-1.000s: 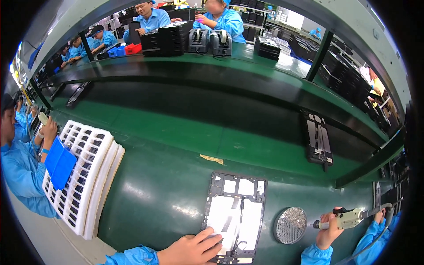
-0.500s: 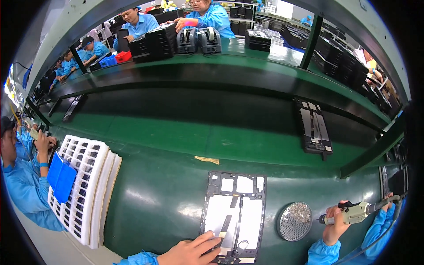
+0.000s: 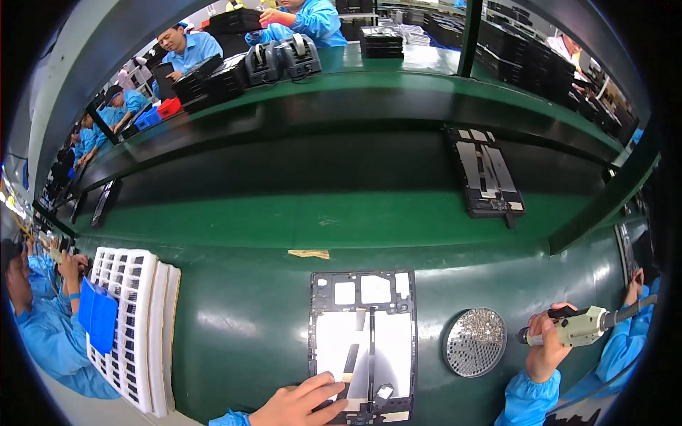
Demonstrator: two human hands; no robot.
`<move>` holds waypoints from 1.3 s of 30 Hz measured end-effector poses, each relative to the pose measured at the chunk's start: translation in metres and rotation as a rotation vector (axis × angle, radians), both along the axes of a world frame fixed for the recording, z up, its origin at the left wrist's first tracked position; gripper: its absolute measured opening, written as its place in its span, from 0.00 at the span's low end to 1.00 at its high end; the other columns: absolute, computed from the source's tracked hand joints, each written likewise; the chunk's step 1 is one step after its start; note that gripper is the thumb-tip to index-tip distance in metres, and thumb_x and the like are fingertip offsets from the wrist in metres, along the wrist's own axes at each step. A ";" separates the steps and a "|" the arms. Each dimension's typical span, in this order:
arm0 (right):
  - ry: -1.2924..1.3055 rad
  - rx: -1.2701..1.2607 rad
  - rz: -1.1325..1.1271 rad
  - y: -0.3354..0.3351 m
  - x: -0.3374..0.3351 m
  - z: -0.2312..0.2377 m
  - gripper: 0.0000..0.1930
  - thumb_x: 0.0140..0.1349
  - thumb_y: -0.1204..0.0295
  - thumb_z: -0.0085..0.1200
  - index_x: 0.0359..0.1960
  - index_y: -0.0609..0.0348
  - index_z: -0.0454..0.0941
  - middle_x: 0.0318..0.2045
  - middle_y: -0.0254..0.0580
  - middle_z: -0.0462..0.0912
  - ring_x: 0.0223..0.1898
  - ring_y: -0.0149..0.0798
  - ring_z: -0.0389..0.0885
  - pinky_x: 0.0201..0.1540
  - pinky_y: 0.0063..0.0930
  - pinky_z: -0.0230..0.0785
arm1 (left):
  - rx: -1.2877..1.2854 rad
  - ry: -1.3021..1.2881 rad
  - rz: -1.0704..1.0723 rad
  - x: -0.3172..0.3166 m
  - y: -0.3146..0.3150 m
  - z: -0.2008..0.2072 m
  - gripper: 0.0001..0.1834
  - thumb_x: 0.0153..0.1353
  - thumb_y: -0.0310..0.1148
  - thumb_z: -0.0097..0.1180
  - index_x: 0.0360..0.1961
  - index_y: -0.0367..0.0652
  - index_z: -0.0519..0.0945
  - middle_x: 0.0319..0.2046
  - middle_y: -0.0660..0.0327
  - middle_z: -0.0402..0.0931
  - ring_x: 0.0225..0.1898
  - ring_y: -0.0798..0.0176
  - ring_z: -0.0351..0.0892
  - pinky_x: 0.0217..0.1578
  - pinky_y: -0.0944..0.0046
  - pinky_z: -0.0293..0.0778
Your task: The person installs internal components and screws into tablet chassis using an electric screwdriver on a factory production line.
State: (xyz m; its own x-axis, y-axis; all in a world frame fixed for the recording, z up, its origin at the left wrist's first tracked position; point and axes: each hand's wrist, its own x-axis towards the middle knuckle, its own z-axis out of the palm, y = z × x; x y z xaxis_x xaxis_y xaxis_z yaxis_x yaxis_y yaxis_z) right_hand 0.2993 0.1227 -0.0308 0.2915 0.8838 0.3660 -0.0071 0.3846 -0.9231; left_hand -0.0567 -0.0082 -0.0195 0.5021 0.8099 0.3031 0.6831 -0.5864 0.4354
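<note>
A thin tablet-like device with its inner side showing (image 3: 402, 355) lies flat on the green bench in front of me. It has a black frame, large white panels and a dark strip down the middle. My left hand (image 3: 302, 403) rests on its lower left edge, fingers apart, fingertips by a dark flat cable (image 3: 352, 358). At the right, my right hand (image 3: 545, 349) is wrapped round a pale electric screwdriver (image 3: 579, 331), its tip pointing left. Between device and screwdriver sits a round metal dish (image 3: 474, 363) with many holes and small screws in its upper part.
White foam trays (image 3: 153, 334) with a blue sheet (image 3: 97, 316) stand at the left, beside a co-worker. A second device (image 3: 489, 174) lies farther back at the right. A tan scrap (image 3: 309, 254) is mid-bench. Green posts (image 3: 604, 206) and a raised shelf frame the bench.
The view has shifted, so the bench things appear moved. My left hand stays on the device and my right hand keeps the screwdriver beside the dish. A co-worker across the bench has lifted black trays.
</note>
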 end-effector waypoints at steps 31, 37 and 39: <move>0.001 -0.055 0.097 -0.008 0.002 0.015 0.16 0.54 0.78 0.54 0.44 0.62 0.65 0.24 0.39 0.72 0.23 0.31 0.73 0.27 0.23 0.68 | 0.168 0.008 0.087 0.020 0.003 -0.020 0.22 0.45 0.47 0.68 0.36 0.44 0.79 0.40 0.62 0.75 0.44 0.59 0.75 0.20 0.71 0.74; 0.044 -0.117 0.204 -0.007 -0.003 0.025 0.16 0.51 0.83 0.53 0.42 0.64 0.67 0.26 0.39 0.73 0.24 0.32 0.75 0.28 0.24 0.69 | -0.063 0.265 0.194 0.043 -0.024 0.011 0.30 0.38 0.39 0.72 0.44 0.40 0.78 0.48 0.49 0.72 0.53 0.41 0.70 0.45 0.52 0.74; 0.031 -0.123 0.184 -0.010 -0.002 0.030 0.15 0.51 0.83 0.53 0.42 0.64 0.67 0.26 0.39 0.74 0.25 0.32 0.75 0.28 0.25 0.69 | 0.023 0.360 0.174 0.050 -0.020 0.028 0.25 0.43 0.42 0.67 0.41 0.41 0.77 0.45 0.52 0.73 0.48 0.46 0.72 0.44 0.52 0.74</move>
State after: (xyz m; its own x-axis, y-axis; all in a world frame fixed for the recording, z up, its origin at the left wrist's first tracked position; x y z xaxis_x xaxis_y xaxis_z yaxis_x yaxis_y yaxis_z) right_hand 0.2978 0.1123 -0.0005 0.1305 0.9605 0.2458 -0.0957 0.2589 -0.9611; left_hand -0.0070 -0.0283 0.0085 0.4351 0.8875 0.1516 0.8797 -0.4549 0.1383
